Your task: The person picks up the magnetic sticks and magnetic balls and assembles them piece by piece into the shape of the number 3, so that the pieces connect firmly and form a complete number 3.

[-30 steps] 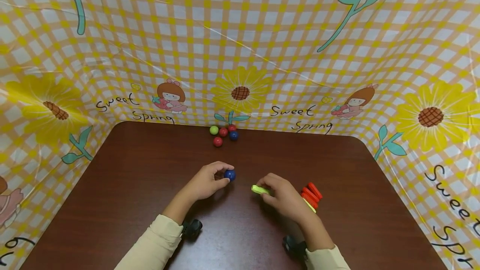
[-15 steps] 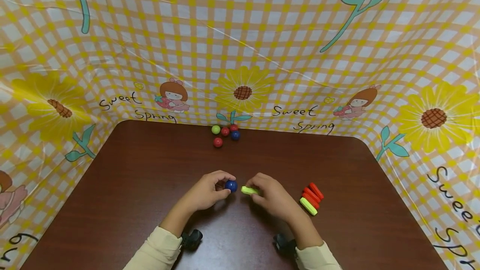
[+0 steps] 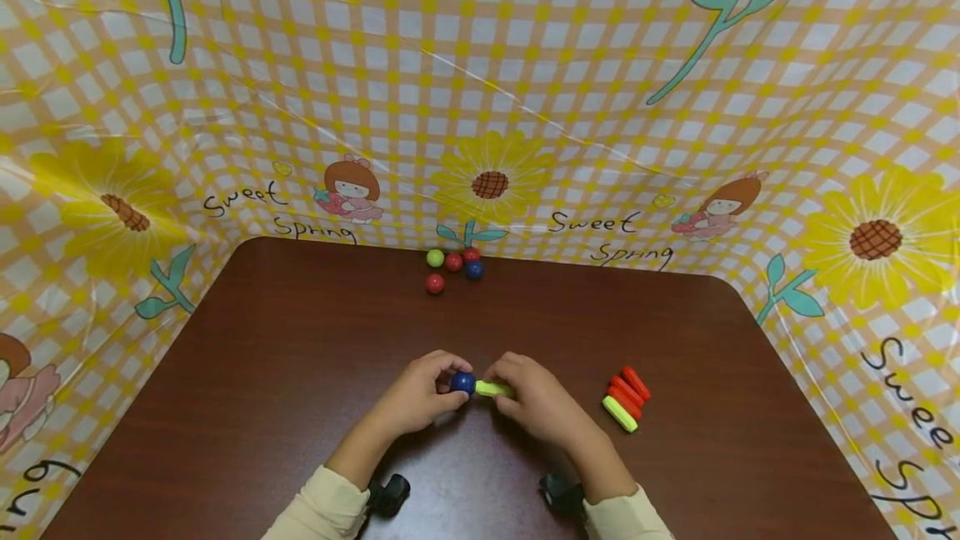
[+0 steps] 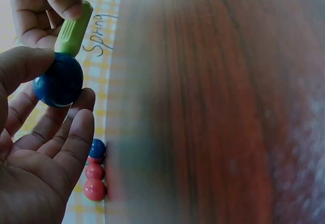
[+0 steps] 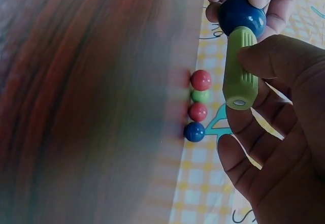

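Observation:
In the head view the left hand [image 3: 416,394] pinches a blue ball [image 3: 463,382] between thumb and fingers. Facing it, the right hand [image 3: 540,397] pinches a yellow-green stick [image 3: 491,388]. One end of the stick touches the ball, near the middle of the table. In the left wrist view the ball [image 4: 60,81] meets the lower end of the stick [image 4: 75,32]. The right wrist view shows the stick's free end with a small metallic spot, the stick [image 5: 240,76] under the thumb, and the ball [image 5: 241,17] beyond it.
Several balls, among them a green one [image 3: 436,258], a red one [image 3: 435,283] and a blue one [image 3: 475,269], lie at the table's back edge. Right of the right hand are red sticks [image 3: 628,390] and a yellow-green stick [image 3: 619,413]. A patterned cloth [image 3: 480,65] surrounds the table.
Both hands have come together: the right moved left with its stick, the left moved slightly toward the body with the ball. Ball and stick, apart before, now touch.

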Tool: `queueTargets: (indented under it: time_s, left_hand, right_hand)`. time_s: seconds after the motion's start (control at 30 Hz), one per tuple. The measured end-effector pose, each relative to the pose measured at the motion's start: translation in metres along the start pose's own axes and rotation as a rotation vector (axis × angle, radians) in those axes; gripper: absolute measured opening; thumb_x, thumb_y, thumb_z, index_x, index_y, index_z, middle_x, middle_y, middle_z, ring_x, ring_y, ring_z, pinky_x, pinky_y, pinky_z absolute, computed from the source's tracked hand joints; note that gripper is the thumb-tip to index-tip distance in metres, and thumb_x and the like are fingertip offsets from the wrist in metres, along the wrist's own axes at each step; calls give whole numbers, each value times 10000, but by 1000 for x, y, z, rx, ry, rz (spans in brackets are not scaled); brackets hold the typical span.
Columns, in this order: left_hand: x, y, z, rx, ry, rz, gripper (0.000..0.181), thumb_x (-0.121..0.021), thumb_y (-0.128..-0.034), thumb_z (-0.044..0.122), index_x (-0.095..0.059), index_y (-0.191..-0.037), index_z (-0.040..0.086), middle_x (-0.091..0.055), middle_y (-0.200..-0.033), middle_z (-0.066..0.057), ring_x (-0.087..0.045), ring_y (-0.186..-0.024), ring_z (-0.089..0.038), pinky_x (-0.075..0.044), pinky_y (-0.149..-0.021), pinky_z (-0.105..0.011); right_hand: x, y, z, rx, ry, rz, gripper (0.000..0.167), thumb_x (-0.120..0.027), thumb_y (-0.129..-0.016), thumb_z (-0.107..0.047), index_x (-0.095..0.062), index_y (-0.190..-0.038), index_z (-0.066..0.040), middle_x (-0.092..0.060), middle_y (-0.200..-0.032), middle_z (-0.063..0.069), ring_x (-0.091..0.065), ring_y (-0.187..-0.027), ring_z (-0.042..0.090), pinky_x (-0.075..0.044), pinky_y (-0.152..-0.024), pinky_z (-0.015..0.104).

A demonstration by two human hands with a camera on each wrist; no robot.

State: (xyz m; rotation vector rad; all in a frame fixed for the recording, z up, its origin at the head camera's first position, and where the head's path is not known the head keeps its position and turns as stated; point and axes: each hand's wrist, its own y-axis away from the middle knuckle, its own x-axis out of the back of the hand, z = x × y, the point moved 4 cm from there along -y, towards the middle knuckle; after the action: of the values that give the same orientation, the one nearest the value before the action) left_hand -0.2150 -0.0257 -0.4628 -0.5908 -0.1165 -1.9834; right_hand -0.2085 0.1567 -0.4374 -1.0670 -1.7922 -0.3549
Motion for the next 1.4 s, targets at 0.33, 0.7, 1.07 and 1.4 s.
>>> queueTargets:
  time_s: [0.33, 0.7, 1.07, 1.4]
  left_hand:
    - [5, 6, -5, 61, -10, 11, 244, -738, -887, 68, -660, -1118, 78, -610, -1060, -11, -614, -946, -178, -522, -794, -285]
    - [6, 9, -11, 62, -7, 7, 246, -741, -885, 71, -656, -1115, 90, -609, -1050, -1, -606, -925, -163, -518, -781, -278]
    - [7, 11, -17, 61, 36, 29, 242, -741, -877, 48, -657, -1103, 77, -608, -1033, -6, -621, -918, -164, -520, -778, -271]
    - [9, 12, -15, 52, 63, 45, 235, -730, -870, 20, -653, -1090, 51, -606, -1028, -27, -623, -903, -164, -525, -772, -263]
  right_hand:
    - [-1, -9, 6, 7, -54, -42, 169, -742, -865, -86, -675, -1009, -144, -580, -942, -94, -543, -824, 90, -489, -753, 301]
    - [13, -42, 35, -84, -133, -1, 179, -709, -919, -160, -682, -1079, -84, -634, -1044, -14, -580, -936, 167, -491, -832, 400]
    - [10, -89, 74, -292, -256, 93, 234, -679, -948, -166, -667, -1148, -47, -626, -1070, 44, -570, -950, 216, -478, -824, 412]
    - [2, -130, 102, -346, -178, 130, 267, -679, -942, -178, -646, -1168, -39, -597, -1151, 113, -576, -1037, 276, -472, -898, 448]
